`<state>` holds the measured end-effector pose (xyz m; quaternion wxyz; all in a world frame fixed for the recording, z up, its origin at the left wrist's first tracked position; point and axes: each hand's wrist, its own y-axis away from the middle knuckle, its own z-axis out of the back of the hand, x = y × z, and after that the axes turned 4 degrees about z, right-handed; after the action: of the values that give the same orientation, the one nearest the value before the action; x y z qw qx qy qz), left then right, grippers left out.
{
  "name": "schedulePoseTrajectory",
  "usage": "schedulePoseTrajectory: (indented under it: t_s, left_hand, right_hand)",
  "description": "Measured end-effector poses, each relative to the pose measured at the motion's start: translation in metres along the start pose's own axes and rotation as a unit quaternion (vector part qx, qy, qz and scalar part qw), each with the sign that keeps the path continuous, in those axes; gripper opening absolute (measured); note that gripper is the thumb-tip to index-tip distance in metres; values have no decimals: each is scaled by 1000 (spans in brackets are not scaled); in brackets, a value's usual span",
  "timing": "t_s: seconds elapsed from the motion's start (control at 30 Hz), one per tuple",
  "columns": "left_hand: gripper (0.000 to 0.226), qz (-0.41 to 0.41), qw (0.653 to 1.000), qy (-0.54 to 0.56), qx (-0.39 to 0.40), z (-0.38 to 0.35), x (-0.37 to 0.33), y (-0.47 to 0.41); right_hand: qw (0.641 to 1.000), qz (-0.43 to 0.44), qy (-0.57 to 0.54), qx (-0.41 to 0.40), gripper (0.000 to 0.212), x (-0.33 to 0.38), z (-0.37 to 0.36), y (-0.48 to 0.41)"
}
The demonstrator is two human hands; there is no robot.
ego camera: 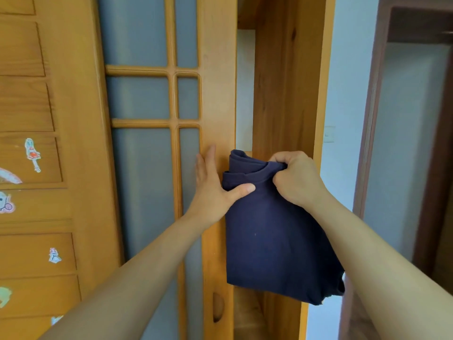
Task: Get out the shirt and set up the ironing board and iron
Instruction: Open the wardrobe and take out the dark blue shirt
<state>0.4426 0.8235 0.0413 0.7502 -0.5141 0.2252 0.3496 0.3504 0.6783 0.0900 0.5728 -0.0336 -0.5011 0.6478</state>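
A folded dark navy shirt (274, 236) hangs in front of the narrow gap of a wooden wardrobe. My right hand (296, 179) is shut on its collar at the top. My left hand (213, 190) lies flat with fingers spread against the edge of the wardrobe's sliding door (215, 99); its thumb touches the shirt's upper left side. The sliding door has frosted glass panes in a wooden grid. No ironing board or iron is in view.
A wooden panel (31, 168) with cartoon stickers fills the left. The wardrobe's right post (286, 82) stands behind the shirt. A white wall with a light switch (329, 134) and a dark door frame (372, 119) lie to the right.
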Motion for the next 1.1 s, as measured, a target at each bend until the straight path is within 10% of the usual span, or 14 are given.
schedulePoseTrajectory:
  t_s: [0.33,1.1]
  left_hand:
    - [51,-18,997,38,68,-27,-21,-4]
    - [82,-35,996,-25,83,-72,-43,-11]
  right_hand:
    - [1000,-13,5,12,33,-22,13,0]
    - [972,-50,188,-133,35,-58,33,2]
